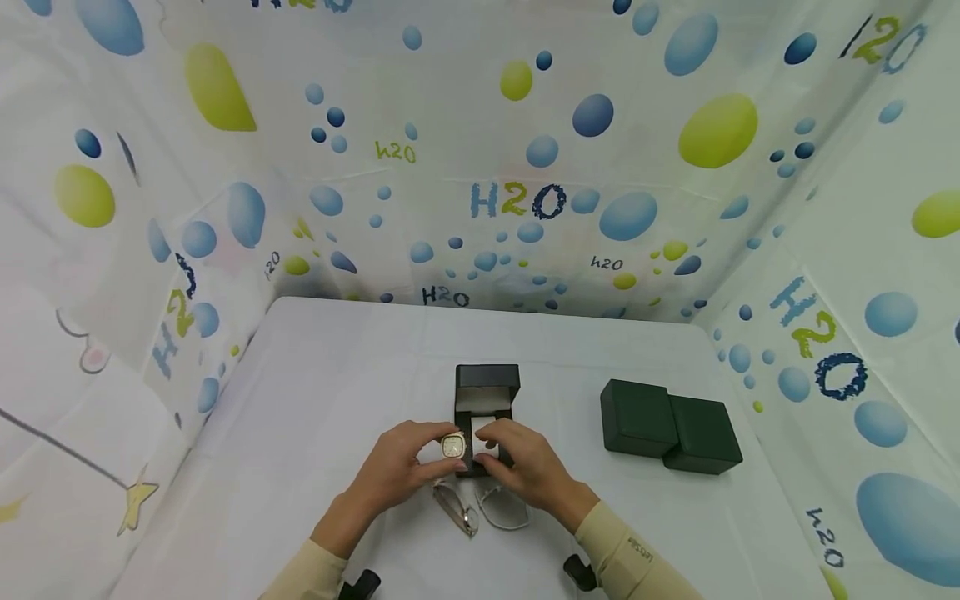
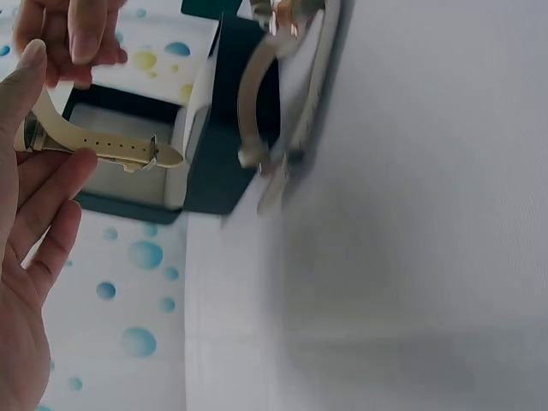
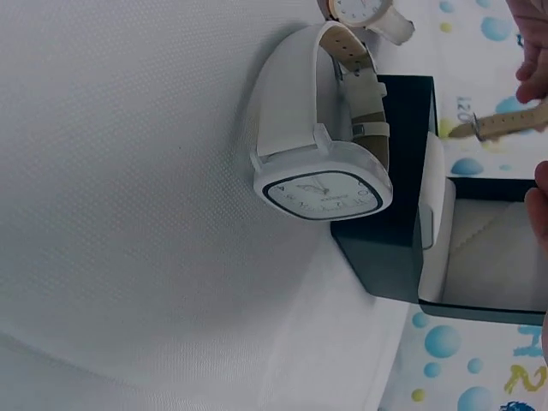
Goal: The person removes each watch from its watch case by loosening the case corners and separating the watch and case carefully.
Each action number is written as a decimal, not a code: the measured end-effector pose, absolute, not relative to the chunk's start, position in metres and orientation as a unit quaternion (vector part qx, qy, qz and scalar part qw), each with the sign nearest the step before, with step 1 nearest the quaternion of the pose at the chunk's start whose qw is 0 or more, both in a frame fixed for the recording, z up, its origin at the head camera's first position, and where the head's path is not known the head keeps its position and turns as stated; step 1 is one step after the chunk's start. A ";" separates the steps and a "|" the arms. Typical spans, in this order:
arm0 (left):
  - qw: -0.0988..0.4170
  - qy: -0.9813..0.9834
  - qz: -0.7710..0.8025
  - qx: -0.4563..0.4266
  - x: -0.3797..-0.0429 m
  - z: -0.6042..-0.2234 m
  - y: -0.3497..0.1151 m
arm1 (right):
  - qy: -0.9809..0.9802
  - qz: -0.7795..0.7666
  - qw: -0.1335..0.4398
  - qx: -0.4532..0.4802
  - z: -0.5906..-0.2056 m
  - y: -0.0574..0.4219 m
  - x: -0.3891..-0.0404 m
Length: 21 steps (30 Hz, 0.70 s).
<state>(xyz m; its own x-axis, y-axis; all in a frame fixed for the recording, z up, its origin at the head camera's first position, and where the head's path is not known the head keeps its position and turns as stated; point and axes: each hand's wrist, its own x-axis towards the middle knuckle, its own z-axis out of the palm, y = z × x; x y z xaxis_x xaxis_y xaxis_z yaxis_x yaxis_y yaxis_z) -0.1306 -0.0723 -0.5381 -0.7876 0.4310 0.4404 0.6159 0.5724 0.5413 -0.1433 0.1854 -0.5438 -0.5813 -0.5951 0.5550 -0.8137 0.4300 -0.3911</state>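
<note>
My left hand (image 1: 393, 471) holds a watch (image 1: 453, 446) with a squarish gold case between thumb and fingers. Its beige strap (image 2: 111, 145) dangles free, showing holes and a buckle in the left wrist view. Just to the right, my right hand (image 1: 528, 462) hovers at the open dark green watch box (image 1: 487, 377), fingers loosely bent, with nothing visible in them. Pale lining shows inside the box. On the near side of the box lie a white square-faced watch (image 3: 321, 193) and a round watch (image 3: 360, 10) with a pale strap.
Two closed dark green boxes (image 1: 639, 417) sit at the right of the white-covered table (image 1: 360, 350), one partly against the other. Patterned curtains (image 1: 465, 125) with blue and green dots hang behind and at both sides.
</note>
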 end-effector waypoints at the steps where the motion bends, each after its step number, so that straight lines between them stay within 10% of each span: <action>1: 0.141 -0.879 -0.345 -0.296 -0.130 -0.539 -0.076 | -0.829 0.323 0.169 0.424 -0.544 0.185 -0.143; 21: 0.189 -0.884 -0.246 -0.349 -0.129 -0.565 -0.109 | -0.841 0.319 0.167 0.403 -0.547 0.192 -0.142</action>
